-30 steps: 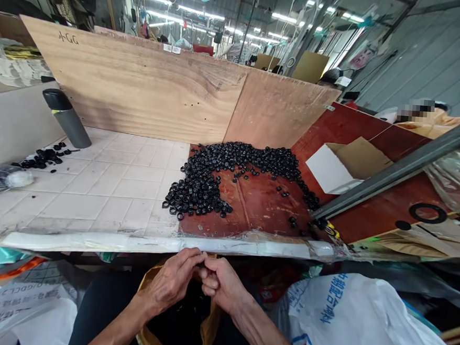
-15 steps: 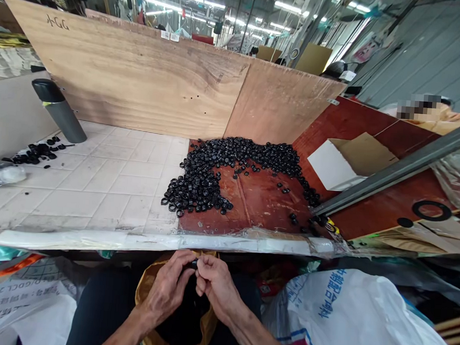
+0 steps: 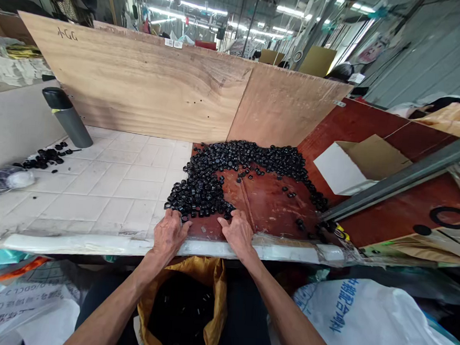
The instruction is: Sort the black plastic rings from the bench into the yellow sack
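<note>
A heap of small black ring-shaped parts (image 3: 201,191) curves over the red-brown board of the bench. At the heap's near left edge is my left hand (image 3: 169,234), its thumb apart from its fingers and a loose ring close to the thumb. My right hand (image 3: 238,233) rests on the board at the heap's near right edge, thumb stretched out toward the parts. Neither hand visibly holds anything, though the fingertips are partly hidden. Below, between my knees, a yellow-brown bag (image 3: 221,298) stands open with dark pieces inside.
A dark grey flask (image 3: 70,119) stands at the left beside a smaller pile of black parts (image 3: 45,158). Plywood panels (image 3: 153,88) close off the back. An open carton (image 3: 348,167) and a slanting metal bar (image 3: 403,177) are on the right. A white sack (image 3: 380,325) lies below.
Both hands have moved from above the bag, where they held a small black piece together, forward onto the bench. They are now apart at the heap. The piece no longer shows between them.
</note>
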The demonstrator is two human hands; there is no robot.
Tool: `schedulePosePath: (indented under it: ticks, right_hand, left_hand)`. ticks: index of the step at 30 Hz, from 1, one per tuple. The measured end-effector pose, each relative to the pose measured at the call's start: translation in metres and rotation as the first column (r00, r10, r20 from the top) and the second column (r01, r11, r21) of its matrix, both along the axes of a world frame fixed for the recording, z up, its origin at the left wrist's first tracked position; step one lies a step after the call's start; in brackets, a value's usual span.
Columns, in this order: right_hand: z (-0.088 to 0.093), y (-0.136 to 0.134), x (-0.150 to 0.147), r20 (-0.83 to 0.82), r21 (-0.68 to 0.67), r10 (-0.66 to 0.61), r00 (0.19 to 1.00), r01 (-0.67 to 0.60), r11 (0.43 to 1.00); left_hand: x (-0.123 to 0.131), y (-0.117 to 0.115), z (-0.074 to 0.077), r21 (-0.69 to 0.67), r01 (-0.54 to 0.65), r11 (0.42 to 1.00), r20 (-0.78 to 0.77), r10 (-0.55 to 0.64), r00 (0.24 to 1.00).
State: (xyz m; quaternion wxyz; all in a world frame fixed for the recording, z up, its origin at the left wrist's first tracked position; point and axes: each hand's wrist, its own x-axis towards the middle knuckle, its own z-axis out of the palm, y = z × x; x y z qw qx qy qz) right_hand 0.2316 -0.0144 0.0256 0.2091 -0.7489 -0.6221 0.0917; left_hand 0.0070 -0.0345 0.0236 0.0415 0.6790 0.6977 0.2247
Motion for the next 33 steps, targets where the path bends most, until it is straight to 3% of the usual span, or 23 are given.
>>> schedulePosePath:
  ticks: [4, 8, 12, 14, 16, 19, 25, 28, 33]
  right_hand:
    - [-0.007, 0.001, -0.011, 0.070, 0.009, 0.036, 0.997, -0.037, 0.999]
    - [-0.017, -0.007, -0.015, -0.165, 0.190, 0.232, 0.959, -0.200, 0.961]
    - [-0.026, -0.015, -0.028, -0.558, 0.327, 0.460, 0.691, -0.327, 0.887]
    - [-0.030, -0.018, -0.038, -0.685, 0.339, 0.463, 0.562, -0.317, 0.886]
    - [-0.034, -0.020, -0.047, -0.760, 0.308, 0.410, 0.505, -0.276, 0.910]
    - [-0.036, -0.022, -0.053, -0.765, 0.268, 0.366, 0.531, -0.255, 0.929]
    - [-0.030, -0.024, -0.051, -0.704, 0.366, 0.491, 0.514, -0.330, 0.870]
    - [-0.028, -0.026, -0.053, -0.697, 0.375, 0.497, 0.517, -0.328, 0.867]
    - [-0.026, -0.027, -0.051, -0.710, 0.382, 0.500, 0.495, -0.326, 0.865]
  left_hand:
    - [0.009, 0.001, -0.004, -0.024, -0.031, 0.999, -0.063, 0.030, 0.998]
    - [0.004, -0.004, -0.015, 0.093, 0.154, 0.984, 0.097, -0.163, 0.982]
    - [-0.002, -0.002, -0.026, 0.154, 0.258, 0.954, 0.404, -0.299, 0.864]
    - [-0.003, 0.000, -0.028, 0.140, 0.286, 0.948, 0.521, -0.316, 0.793]
    - [-0.004, 0.001, -0.027, 0.138, 0.326, 0.935, 0.592, -0.342, 0.730]
    - [-0.006, 0.001, -0.025, 0.136, 0.362, 0.922, 0.676, -0.354, 0.646]
    - [-0.009, 0.002, -0.023, 0.084, 0.393, 0.916, 0.816, -0.290, 0.501]
    - [-0.009, 0.004, -0.022, 0.057, 0.384, 0.922, 0.856, -0.243, 0.456]
    - [-0.010, 0.006, -0.020, 0.154, 0.391, 0.907, 0.862, -0.317, 0.395]
